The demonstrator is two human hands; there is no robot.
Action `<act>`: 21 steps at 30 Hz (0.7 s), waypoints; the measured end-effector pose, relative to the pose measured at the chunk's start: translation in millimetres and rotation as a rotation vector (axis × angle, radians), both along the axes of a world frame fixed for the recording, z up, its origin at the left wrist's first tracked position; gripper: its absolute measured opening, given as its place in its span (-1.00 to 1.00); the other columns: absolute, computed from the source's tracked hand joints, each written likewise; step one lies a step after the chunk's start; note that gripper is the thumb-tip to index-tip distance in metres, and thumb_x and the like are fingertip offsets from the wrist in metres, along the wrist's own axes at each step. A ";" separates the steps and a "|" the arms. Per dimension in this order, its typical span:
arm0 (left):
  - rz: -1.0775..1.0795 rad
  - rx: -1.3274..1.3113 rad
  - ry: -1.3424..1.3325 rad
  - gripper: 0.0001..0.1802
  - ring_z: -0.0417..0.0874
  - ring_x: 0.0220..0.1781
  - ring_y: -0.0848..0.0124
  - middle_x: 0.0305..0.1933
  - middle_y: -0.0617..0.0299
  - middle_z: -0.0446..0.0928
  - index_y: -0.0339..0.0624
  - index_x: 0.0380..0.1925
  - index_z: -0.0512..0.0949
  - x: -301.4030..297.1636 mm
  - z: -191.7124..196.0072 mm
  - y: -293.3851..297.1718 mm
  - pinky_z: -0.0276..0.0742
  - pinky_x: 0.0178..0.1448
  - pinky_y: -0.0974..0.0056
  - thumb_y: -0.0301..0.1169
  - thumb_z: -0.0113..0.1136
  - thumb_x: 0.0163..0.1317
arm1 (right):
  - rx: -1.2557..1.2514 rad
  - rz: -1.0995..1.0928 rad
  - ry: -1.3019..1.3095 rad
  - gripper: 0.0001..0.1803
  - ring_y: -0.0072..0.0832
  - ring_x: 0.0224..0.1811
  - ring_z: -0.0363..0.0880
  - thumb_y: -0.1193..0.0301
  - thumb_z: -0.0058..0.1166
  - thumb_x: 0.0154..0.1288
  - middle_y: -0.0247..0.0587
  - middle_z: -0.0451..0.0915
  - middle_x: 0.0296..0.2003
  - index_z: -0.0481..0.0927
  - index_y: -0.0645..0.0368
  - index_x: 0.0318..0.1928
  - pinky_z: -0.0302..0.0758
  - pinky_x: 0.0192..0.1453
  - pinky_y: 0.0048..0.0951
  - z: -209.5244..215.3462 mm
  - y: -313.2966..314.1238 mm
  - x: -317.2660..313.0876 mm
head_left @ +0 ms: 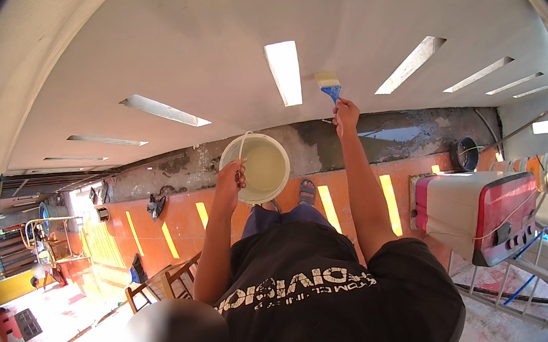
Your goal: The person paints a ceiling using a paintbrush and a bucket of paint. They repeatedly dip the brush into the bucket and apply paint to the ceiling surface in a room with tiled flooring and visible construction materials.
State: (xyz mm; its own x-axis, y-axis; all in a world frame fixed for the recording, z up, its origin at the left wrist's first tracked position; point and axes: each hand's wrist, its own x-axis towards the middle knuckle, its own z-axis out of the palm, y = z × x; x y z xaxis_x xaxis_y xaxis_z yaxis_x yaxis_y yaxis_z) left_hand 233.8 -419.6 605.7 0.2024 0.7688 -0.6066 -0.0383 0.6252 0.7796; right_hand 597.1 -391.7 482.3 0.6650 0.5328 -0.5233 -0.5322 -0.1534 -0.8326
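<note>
My left hand (231, 176) is closed around the thin handle of a cream plastic bucket (286, 171), which hangs in front of my legs. Pale yellowish-white liquid shows inside it. Raised to the right, my right hand (346, 114) grips a wide paintbrush (330, 87) by its blue handle. The brush's pale bristles point up at the off-white wall (219, 55) and appear to touch it, just right of a tall bright slot (285, 74). Some fingers of both hands are hidden.
A rough grey strip (178, 169) runs along the wall's foot, beside orange flooring (281, 228). At right stand a pink-and-white boxy appliance (457, 210), a metal ladder-like frame (533, 276) and a dark bucket (467, 154). A wooden chair (171, 279) and black bag (155, 206) are at left.
</note>
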 end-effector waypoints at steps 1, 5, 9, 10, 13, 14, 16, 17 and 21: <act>-0.004 -0.006 0.020 -0.73 0.35 -0.46 0.62 -0.40 0.44 0.39 -0.17 -0.06 0.63 0.0 0.6 -2.1 0.28 -0.35 0.44 -0.25 0.12 0.43 | 0.066 0.030 -0.033 -0.73 -0.66 -0.65 0.32 0.48 0.11 0.42 -0.30 0.51 -0.52 0.56 0.34 0.06 0.12 -0.67 -0.55 41.4 6.5 10.0; -0.037 -0.004 0.035 -0.73 0.35 -0.46 0.62 -0.40 0.44 0.39 -0.15 -0.07 0.63 4.8 1.8 -3.9 0.28 -0.36 0.44 -0.24 0.13 0.42 | 0.391 -0.028 -0.137 -0.73 -0.71 -0.69 0.23 0.52 0.07 0.44 -0.29 0.51 -0.54 0.54 0.37 0.09 0.08 -0.65 -0.57 225.9 3.8 15.8; -0.059 -0.019 0.028 -0.75 0.35 -0.47 0.62 -0.41 0.45 0.39 -0.14 -0.10 0.62 16.4 -0.5 -3.1 0.29 -0.37 0.45 -0.23 0.14 0.41 | 0.755 -0.070 -0.255 -0.75 -0.73 -0.70 0.22 0.52 0.10 0.44 -0.28 0.52 -0.56 0.53 0.34 0.07 0.10 -0.64 -0.57 343.7 -7.7 1.2; -0.067 -0.027 0.030 -0.76 0.35 -0.47 0.63 -0.41 0.46 0.38 -0.14 -0.11 0.62 20.2 -1.5 -4.1 0.29 -0.37 0.45 -0.23 0.13 0.41 | 0.720 -0.120 -0.245 -0.75 -0.73 -0.70 0.22 0.52 0.10 0.44 -0.28 0.52 -0.57 0.54 0.33 0.07 0.10 -0.64 -0.57 355.5 -5.0 1.9; -0.081 -0.003 0.016 -0.77 0.33 -0.49 0.63 -0.44 0.46 0.37 -0.14 -0.14 0.62 27.2 -2.8 -4.3 0.28 -0.38 0.45 -0.24 0.13 0.41 | 0.837 -0.086 -0.290 -0.77 -0.73 -0.68 0.24 0.51 0.10 0.45 -0.31 0.52 -0.55 0.54 0.24 0.07 0.10 -0.63 -0.58 347.6 20.9 22.3; -0.086 0.005 0.009 -0.77 0.33 -0.50 0.63 -0.45 0.46 0.37 -0.14 -0.14 0.62 27.7 -2.5 -3.5 0.28 -0.39 0.45 -0.24 0.13 0.41 | 0.710 -0.114 -0.270 -0.78 -0.74 -0.67 0.24 0.50 0.09 0.46 -0.33 0.51 -0.55 0.54 0.21 0.07 0.10 -0.63 -0.58 326.1 28.1 22.7; -0.088 0.007 -0.007 -0.76 0.31 -0.51 0.64 -0.46 0.46 0.36 -0.14 -0.14 0.62 27.4 -2.4 -2.4 0.27 -0.40 0.44 -0.24 0.13 0.41 | 0.685 -0.070 -0.208 -0.78 -0.75 -0.63 0.24 0.43 0.12 0.48 -0.37 0.45 -0.54 0.56 0.08 0.08 0.07 -0.62 -0.60 262.3 34.8 17.7; -0.094 0.016 -0.011 -0.76 0.30 -0.52 0.64 -0.47 0.46 0.36 -0.15 -0.15 0.62 28.0 -2.6 -0.1 0.27 -0.41 0.44 -0.24 0.13 0.41 | 0.599 -0.020 -0.121 -0.76 -0.73 -0.62 0.26 0.47 0.06 0.49 -0.37 0.47 -0.55 0.53 0.12 0.11 0.11 -0.62 -0.59 225.4 28.6 13.8; -0.096 0.015 -0.032 -0.77 0.28 -0.55 0.64 -0.48 0.46 0.35 -0.16 -0.16 0.63 27.6 -5.4 -1.9 0.25 -0.43 0.44 -0.24 0.13 0.42 | 0.180 -0.037 -0.076 -0.82 -0.68 -0.67 0.29 0.45 0.08 0.47 -0.36 0.47 -0.56 0.56 0.07 0.03 0.11 -0.66 -0.56 91.3 0.4 -9.3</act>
